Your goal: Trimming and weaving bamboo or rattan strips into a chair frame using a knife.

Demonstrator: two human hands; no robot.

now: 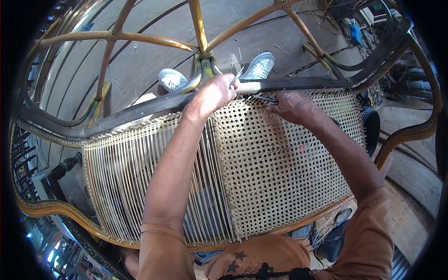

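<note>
A cane chair panel lies across in front of me, set in a curved rattan frame. Its right part is woven into an open hole pattern. On the left part, parallel pale cane strands run between the far and near rails without that weave. My left hand is closed at the dark far rail, fingers curled round a thin pale strip or blade whose kind I cannot make out. Just to the right, my right hand grips a slim dark pointed tool at the panel's far edge. Its fingertips are partly hidden.
Curved rattan bars arch beyond the far rail. A pair of white shoes rests on the grey floor past it. A dark turned post stands at the left. Wooden boards and cane scraps lie at the right.
</note>
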